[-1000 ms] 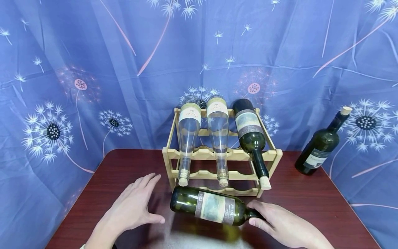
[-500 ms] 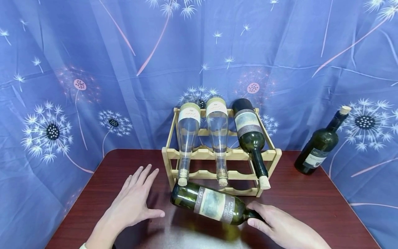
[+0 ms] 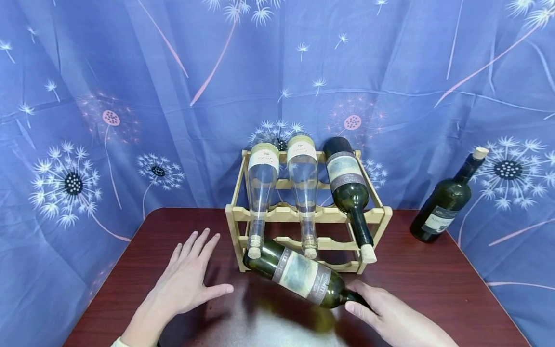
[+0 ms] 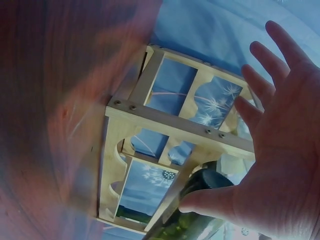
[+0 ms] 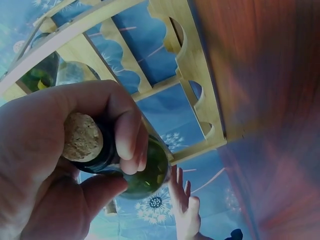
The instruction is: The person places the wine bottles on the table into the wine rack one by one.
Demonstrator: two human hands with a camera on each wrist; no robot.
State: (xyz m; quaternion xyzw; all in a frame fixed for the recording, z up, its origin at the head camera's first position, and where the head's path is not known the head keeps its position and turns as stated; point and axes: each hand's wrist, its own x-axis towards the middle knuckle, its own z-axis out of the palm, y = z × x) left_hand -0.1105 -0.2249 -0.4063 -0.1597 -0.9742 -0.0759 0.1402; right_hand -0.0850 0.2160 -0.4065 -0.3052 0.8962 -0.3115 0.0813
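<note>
My right hand [image 3: 386, 311] grips a dark green wine bottle [image 3: 299, 274] by its neck, and the cork [image 5: 83, 137] shows beside my palm in the right wrist view. The bottle lies slanted in front of a light wooden wine rack [image 3: 231, 212], its base pointing up and left toward the rack's left front. My left hand [image 3: 184, 277] is spread with straight fingers, left of the bottle's base and holding nothing. On the rack's top level rest two clear bottles [image 3: 263, 193] [image 3: 303, 178] and one dark green bottle [image 3: 351, 195], corks facing me.
Another dark corked bottle [image 3: 442, 207] stands upright at the right rear of the reddish-brown table [image 3: 438, 279]. Behind the table hangs a blue curtain [image 3: 173, 72] with dandelion prints. The corks on the rack jut out over the held bottle.
The held bottle's base has risen and swung away from me toward the rack, making the bottle more slanted. My left fingers have spread wider.
</note>
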